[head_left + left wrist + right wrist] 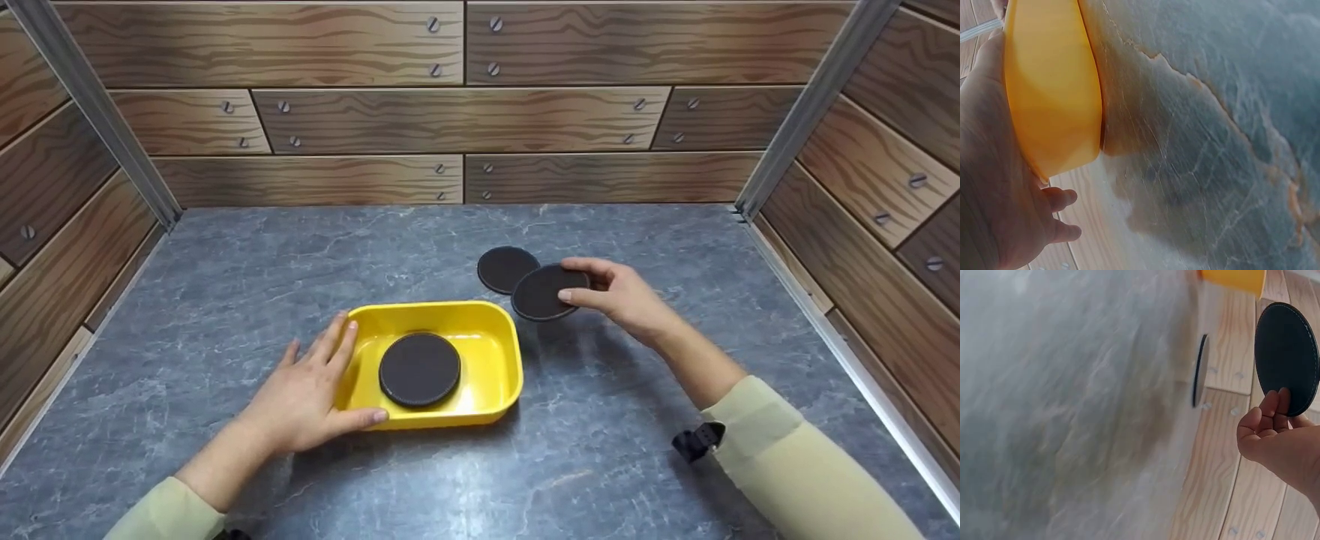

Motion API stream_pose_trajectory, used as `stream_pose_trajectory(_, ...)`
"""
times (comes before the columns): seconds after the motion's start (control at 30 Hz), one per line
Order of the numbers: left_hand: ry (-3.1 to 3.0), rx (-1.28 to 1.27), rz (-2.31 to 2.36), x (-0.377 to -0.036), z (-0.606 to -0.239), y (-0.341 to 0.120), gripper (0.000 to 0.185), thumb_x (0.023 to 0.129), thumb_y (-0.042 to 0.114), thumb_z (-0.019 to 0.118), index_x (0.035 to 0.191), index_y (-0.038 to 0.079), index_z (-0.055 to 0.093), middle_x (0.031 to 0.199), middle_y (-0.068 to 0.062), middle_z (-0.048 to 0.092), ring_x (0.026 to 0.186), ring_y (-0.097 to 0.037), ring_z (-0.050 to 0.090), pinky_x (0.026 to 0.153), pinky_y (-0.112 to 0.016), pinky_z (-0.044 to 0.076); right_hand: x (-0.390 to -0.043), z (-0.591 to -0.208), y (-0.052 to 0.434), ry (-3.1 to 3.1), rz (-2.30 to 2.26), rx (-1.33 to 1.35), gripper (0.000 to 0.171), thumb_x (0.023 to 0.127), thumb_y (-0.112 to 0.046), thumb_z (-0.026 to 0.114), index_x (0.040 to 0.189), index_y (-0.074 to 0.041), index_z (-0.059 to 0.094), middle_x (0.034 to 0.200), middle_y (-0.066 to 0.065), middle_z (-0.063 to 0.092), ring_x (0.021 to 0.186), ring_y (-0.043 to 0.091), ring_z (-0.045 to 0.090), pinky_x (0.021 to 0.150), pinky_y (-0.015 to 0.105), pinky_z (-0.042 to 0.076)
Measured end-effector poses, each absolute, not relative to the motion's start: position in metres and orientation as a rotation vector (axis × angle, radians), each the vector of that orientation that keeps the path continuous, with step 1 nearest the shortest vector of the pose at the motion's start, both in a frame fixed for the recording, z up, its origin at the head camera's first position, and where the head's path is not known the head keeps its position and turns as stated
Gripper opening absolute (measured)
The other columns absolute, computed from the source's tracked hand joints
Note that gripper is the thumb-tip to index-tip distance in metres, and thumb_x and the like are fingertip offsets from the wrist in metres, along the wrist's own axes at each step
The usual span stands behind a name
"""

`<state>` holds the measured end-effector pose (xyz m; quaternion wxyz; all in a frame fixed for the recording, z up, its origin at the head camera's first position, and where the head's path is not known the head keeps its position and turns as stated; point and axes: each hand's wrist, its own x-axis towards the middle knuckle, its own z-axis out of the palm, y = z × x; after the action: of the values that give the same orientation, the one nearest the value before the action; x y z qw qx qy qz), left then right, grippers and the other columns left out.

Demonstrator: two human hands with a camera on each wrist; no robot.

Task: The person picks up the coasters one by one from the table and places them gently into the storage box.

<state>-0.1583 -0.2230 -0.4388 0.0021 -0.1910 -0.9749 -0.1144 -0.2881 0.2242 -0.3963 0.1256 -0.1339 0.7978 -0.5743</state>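
My left hand (304, 401) rests along the left end of a yellow tray (508, 352), its thumb over the front rim and its fingertips at the back left corner. Two of its fingers stick out past the tray's wall in the left wrist view. Inside the tray lies a round black coaster (420, 369) with a stitched edge, thick enough to look like a stack. My right hand (619, 300) pinches another black coaster (546, 294) by its right edge, tilted above the table. Behind it a third coaster (504, 268) lies flat, partly overlapped in the head view.
The tray stands on a grey marbled tabletop (300, 255). Wood-print panels (360, 120) enclose the back and both sides, with metal posts (112, 112) at the corners. A dark strap buckle (699, 441) hangs at the right sleeve.
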Motion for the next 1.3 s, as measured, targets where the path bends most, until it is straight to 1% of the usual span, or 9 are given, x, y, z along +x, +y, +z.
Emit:
stream_pose_trajectory(0.2, -3.061, -0.594, -0.358, -0.159, -0.439, -0.223, 0.122, 0.09, 0.086, 0.054, 0.169, 0.001, 0.016, 0.175, -0.023, 0.01, 0.155, -0.043, 0.032, 0.118, -0.077, 0.022, -0.281, -0.386, 0.204, 2.259, -1.748, -0.468, 0.065, 0.096, -0.014, 0.08, 0.153, 0.002, 0.053, 0.144, 0.023, 0.06, 0.112, 0.021, 0.067, 0.09, 0.025, 0.058)
stream_pose_trajectory(0.43, -3.052, -0.603, -0.38, -0.158, -0.438, -0.224, 0.123, 0.089, 0.086, 0.054, 0.169, 0.0, 0.017, 0.176, -0.021, 0.008, 0.155, -0.043, 0.031, 0.118, -0.076, 0.022, -0.27, -0.379, 0.18, 2.241, -1.767, -0.571, 0.062, 0.093, -0.008, 0.081, 0.149, 0.003, 0.057, 0.141, 0.022, 0.063, 0.109, 0.023, 0.069, 0.09, 0.026, 0.059)
stream_pose_trajectory(0.7, -3.045, -0.61, -0.372, -0.158, -0.438, -0.224, 0.125, 0.089, 0.088, 0.051, 0.168, -0.001, 0.017, 0.175, -0.022, 0.007, 0.155, -0.044, 0.03, 0.118, -0.076, 0.022, -0.261, -0.377, 0.156, 2.255, -1.713, -0.664, 0.06, 0.092, -0.011, 0.083, 0.148, -0.001, 0.06, 0.132, 0.018, 0.068, 0.105, 0.026, 0.069, 0.087, 0.027, 0.059)
stream_pose_trajectory(0.9, -3.035, -0.611, -0.36, -0.158, -0.439, -0.223, 0.123, 0.089, 0.086, 0.054, 0.168, -0.001, 0.017, 0.175, -0.022, 0.007, 0.156, -0.044, 0.029, 0.119, -0.075, 0.022, -0.257, -0.382, 0.14, 2.254, -1.659, -0.713, 0.062, 0.092, -0.013, 0.084, 0.148, -0.002, 0.06, 0.125, 0.016, 0.07, 0.103, 0.028, 0.068, 0.086, 0.026, 0.057)
stream_pose_trajectory(1.03, -3.033, -0.611, -0.369, -0.158, -0.439, -0.223, 0.123, 0.089, 0.085, 0.055, 0.168, -0.001, 0.017, 0.175, -0.022, 0.007, 0.156, -0.044, 0.028, 0.119, -0.075, 0.022, -0.255, -0.387, 0.131, 2.239, -1.633, -0.731, 0.062, 0.092, -0.014, 0.084, 0.148, -0.003, 0.06, 0.125, 0.014, 0.07, 0.103, 0.028, 0.068, 0.086, 0.027, 0.057)
stream_pose_trajectory(1.3, -3.039, -0.612, -0.361, -0.159, -0.439, -0.223, 0.123, 0.089, 0.087, 0.052, 0.168, -0.001, 0.017, 0.176, -0.021, 0.006, 0.155, -0.044, 0.03, 0.118, -0.076, 0.022, -0.252, -0.395, 0.115, 2.211, -1.602, -0.761, 0.064, 0.091, -0.015, 0.084, 0.149, -0.002, 0.06, 0.128, 0.014, 0.07, 0.105, 0.026, 0.067, 0.089, 0.027, 0.056)
